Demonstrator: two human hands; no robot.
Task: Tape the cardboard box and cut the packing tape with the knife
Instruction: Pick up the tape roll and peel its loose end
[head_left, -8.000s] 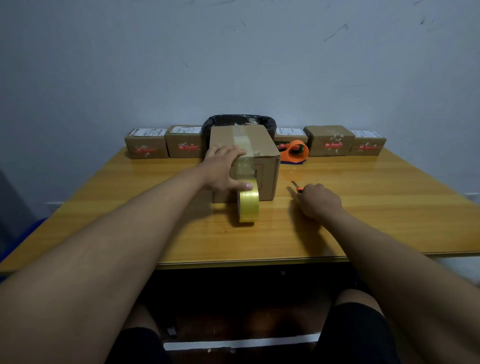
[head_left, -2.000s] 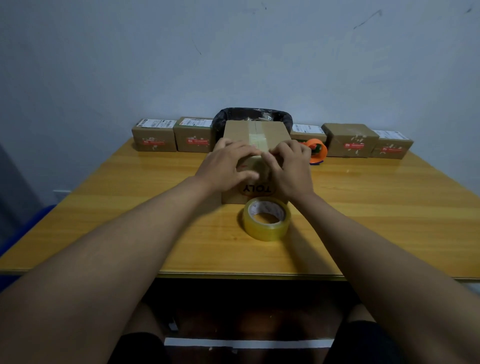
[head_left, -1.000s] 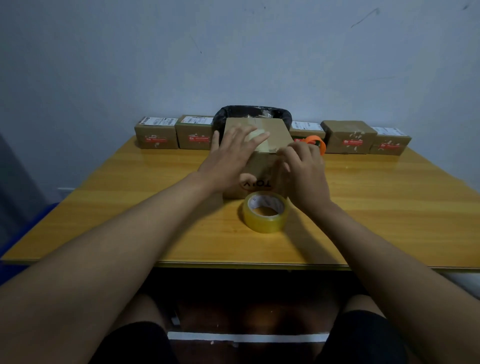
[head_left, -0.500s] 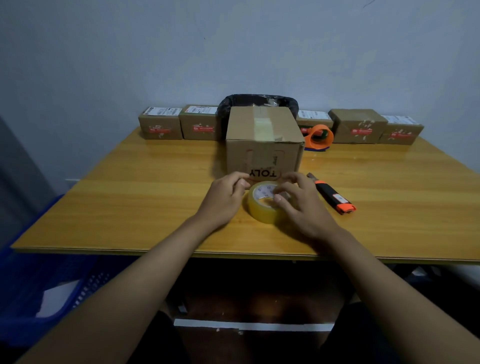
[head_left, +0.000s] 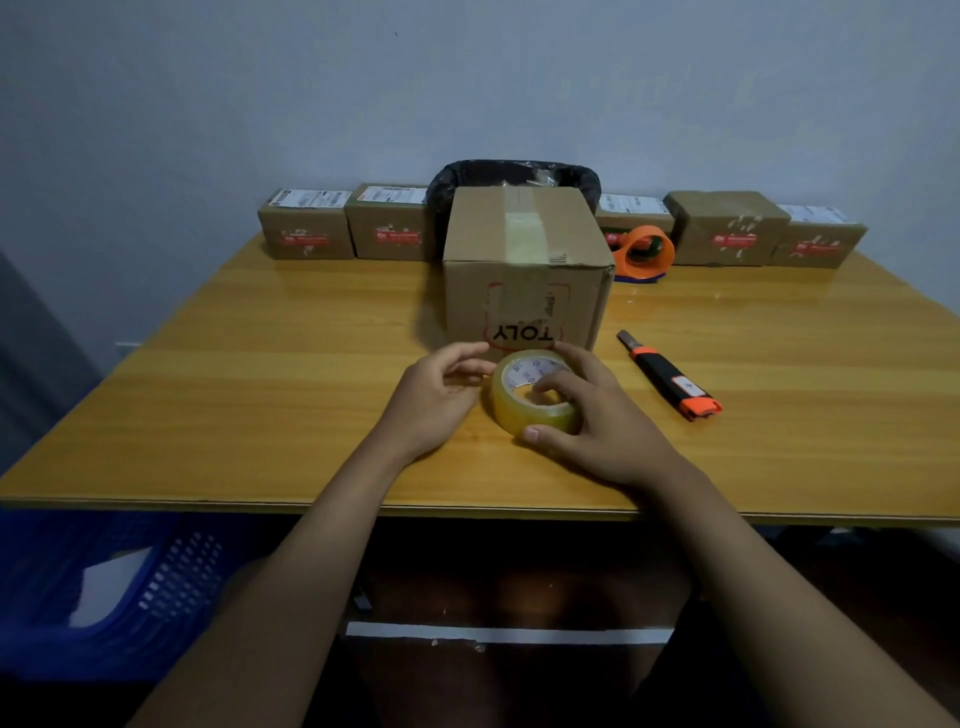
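Note:
A brown cardboard box (head_left: 561, 234) stands mid-table with a strip of clear tape over its top and down its front face. In front of it a roll of clear packing tape (head_left: 524, 410) lies flat on the table. My right hand (head_left: 592, 421) grips the roll, fingers over its top and thumb at its near side. My left hand (head_left: 436, 400) is beside the roll on the left, fingertips touching its edge. A black and orange utility knife (head_left: 670, 376) lies on the table to the right of the box.
Several small labelled parcels (head_left: 306, 226) line the table's (head_left: 260, 395) far edge, with a black-lined bin (head_left: 519, 174) behind the box and an orange tape dispenser (head_left: 644, 252) at right. A blue basket (head_left: 104, 597) sits on the floor at left.
Both hands left the taped box top and came down to the tape roll. The knife is now uncovered on the table at right.

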